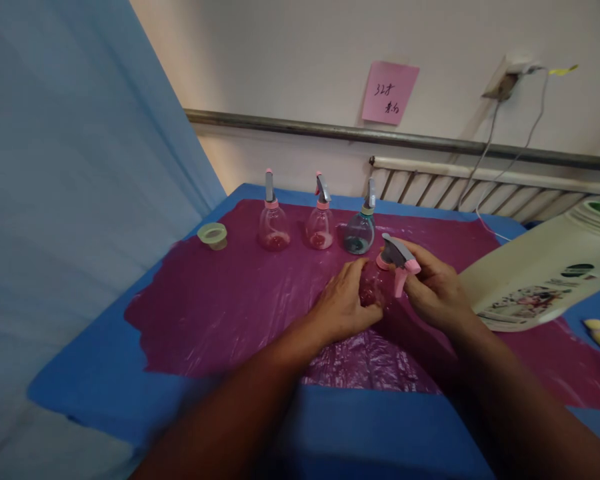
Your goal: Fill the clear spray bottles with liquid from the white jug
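Both hands are at a clear spray bottle (373, 287) with a grey and pink trigger head (399, 253). My left hand (347, 300) is wrapped round the bottle's body from the left. At the right of the trigger head, my right hand (433, 283) has its fingers closed about the head and neck, with some fingertips hidden behind it. Just beyond stand a teal-necked spray bottle (359, 233) and two pink-necked ones, the middle spray bottle (320, 227) and the left spray bottle (274, 227), all upright with a little content low inside.
A purple plastic sheet (220, 307) covers much of the blue table (95, 360). To the right, a large pale jug (545, 273) leans in beside my right forearm. A small greenish cup (213, 235) is at the far left. Behind run a metal rail (300, 125) and a radiator (430, 170).
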Action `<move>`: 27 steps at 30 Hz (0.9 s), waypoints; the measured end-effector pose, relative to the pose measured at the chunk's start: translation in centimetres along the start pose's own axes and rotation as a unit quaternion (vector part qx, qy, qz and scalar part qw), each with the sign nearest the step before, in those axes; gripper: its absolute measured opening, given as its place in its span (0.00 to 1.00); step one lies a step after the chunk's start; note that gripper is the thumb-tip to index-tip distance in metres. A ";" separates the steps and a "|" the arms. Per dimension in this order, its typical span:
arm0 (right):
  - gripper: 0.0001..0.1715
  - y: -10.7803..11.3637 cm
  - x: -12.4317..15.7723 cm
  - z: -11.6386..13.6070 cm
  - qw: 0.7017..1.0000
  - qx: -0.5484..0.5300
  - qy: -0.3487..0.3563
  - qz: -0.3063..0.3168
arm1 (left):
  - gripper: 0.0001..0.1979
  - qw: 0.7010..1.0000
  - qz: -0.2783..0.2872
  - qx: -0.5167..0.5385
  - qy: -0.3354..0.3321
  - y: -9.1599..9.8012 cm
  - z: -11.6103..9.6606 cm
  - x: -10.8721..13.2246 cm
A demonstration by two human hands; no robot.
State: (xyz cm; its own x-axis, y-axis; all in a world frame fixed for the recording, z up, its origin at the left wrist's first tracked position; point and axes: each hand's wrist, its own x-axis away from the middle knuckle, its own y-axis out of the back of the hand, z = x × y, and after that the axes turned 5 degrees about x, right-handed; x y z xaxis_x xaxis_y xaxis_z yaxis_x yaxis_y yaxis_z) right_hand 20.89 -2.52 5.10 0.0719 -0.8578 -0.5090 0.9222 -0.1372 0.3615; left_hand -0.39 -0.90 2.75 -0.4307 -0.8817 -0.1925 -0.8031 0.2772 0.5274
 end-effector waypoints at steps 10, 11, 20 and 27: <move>0.21 -0.3 -0.4 -0.8 0.997 -0.069 -0.025 -0.010 | 0.41 1.000 -0.014 0.001 -0.020 -0.2 0.4 0.2; 0.21 -0.4 -0.4 -0.9 0.996 -0.088 -0.034 -0.010 | 0.43 0.999 -0.020 0.003 -0.031 -0.3 0.5 0.2; 0.24 -0.6 -0.5 -1.1 0.989 -0.137 -0.055 -0.009 | 0.47 0.973 -0.086 0.046 -0.209 -0.7 1.7 0.0; 0.23 -1.3 -0.3 -0.4 0.989 -0.120 -0.061 -0.054 | 0.44 0.972 -0.099 0.023 -0.214 -0.7 1.8 -0.1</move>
State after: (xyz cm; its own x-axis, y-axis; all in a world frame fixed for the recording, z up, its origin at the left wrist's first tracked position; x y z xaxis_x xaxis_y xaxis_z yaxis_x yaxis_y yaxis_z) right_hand 19.80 -1.88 4.44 -0.0639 -0.9001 -0.4309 0.9868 -0.1213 0.1070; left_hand -0.48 -0.33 0.90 -0.3905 -0.6825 -0.6178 -0.9008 0.1446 0.4095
